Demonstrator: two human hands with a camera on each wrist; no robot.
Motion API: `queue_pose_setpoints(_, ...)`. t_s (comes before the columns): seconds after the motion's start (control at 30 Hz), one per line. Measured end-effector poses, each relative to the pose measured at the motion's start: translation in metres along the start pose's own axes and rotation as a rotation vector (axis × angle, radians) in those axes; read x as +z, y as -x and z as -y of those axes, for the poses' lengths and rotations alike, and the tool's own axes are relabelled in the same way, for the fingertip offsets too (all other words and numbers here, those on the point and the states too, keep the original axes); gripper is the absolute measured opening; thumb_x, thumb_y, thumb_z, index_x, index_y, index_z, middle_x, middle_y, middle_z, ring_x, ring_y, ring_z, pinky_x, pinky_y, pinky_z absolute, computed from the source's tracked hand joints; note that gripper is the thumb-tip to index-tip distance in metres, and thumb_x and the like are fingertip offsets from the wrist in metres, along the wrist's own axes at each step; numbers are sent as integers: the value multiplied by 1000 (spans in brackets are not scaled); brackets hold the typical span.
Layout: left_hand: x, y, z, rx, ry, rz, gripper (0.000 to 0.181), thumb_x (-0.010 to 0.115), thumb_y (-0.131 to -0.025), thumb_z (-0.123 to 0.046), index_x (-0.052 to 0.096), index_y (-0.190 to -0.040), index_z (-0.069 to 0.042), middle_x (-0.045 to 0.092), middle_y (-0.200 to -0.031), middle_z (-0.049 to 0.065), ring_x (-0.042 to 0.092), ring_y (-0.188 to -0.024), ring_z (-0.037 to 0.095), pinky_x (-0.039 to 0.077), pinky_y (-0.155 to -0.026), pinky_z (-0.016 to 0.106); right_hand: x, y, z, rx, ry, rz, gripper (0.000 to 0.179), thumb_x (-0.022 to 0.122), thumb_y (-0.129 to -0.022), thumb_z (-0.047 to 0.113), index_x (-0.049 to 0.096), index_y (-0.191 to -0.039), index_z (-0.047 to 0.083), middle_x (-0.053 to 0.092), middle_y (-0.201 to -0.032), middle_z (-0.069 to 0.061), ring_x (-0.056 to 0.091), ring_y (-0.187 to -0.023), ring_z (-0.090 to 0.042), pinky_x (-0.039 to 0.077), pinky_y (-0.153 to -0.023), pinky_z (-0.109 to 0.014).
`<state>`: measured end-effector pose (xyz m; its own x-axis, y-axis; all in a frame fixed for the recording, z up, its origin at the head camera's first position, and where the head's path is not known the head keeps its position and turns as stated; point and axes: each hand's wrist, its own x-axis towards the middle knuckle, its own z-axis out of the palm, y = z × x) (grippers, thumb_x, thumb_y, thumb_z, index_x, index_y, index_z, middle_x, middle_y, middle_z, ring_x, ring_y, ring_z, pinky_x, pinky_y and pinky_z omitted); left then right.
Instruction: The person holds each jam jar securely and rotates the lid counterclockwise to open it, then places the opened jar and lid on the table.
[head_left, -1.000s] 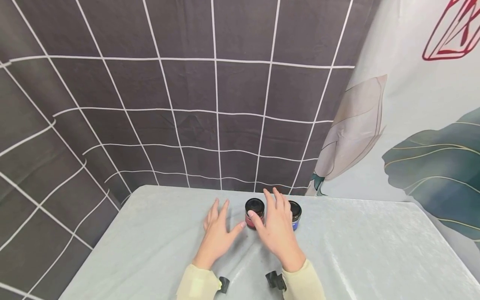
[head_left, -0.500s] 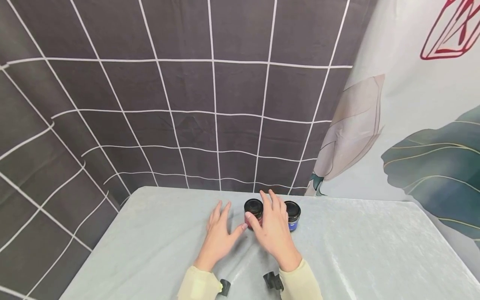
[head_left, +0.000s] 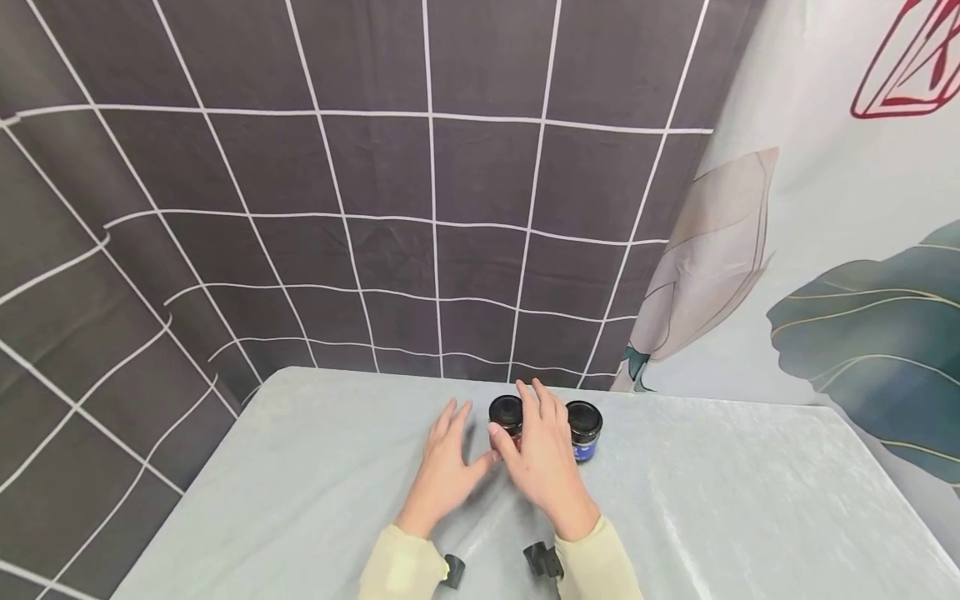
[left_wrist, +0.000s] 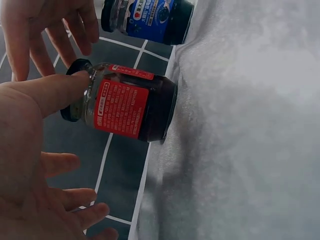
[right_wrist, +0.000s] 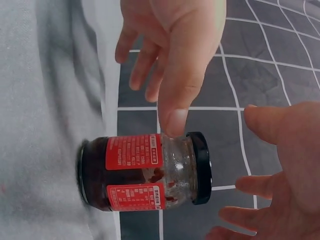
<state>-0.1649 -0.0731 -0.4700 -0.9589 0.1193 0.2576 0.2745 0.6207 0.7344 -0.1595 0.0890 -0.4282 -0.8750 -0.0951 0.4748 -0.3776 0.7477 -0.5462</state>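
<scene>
A glass jar with a black lid and red label (head_left: 506, 411) stands upright on the table, dark contents inside; the right wrist view shows its label (right_wrist: 135, 152). My left hand (head_left: 448, 475) is to its left, fingers spread, its thumb reaching toward the jar's neck; whether it touches is unclear. My right hand (head_left: 546, 467) hovers at the jar's right side, fingers extended, thumb before the lid, hiding part of the jar. Right of that hand stands a second black-lidded jar with a blue label (head_left: 585, 450), also visible in the left wrist view (left_wrist: 152, 20).
A pale grey velvety cloth (head_left: 735, 500) covers the table. Behind it hangs a dark curtain with white grid lines (head_left: 480, 275). A white hanging with leaf prints (head_left: 825, 208) is at the right. Black wrist mounts (head_left: 543, 560) sit by the sleeves.
My left hand has shifted slightly right, closer to the red-labelled jar. The right hand has moved a little left, uncovering more of the blue-labelled jar. Both jars appear to stay put.
</scene>
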Motion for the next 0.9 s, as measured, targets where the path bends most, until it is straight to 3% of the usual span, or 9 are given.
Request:
queue_pose_setpoints(0.43,2,-10,-5,11,-6,24,82,79,-81,-26,42,-150,-2,34,-155,27,34,-142,45,34,-111,57,5,-2,-3,-33,-3,-11,66,68,-93,30,45,-143,-8,45,-145,-30,41,-133,-47,33,-110,-57)
queue_pose_setpoints(0.9,16,-16,-3,16,9,31,77,79,-81,-22,46,-147,-1,43,-151,22,44,-137,39,37,-111,51,10,-2,-5,-45,2,-10,64,67,-93,27,47,-141,-9,50,-141,-28,43,-131,-46,34,-109,-55)
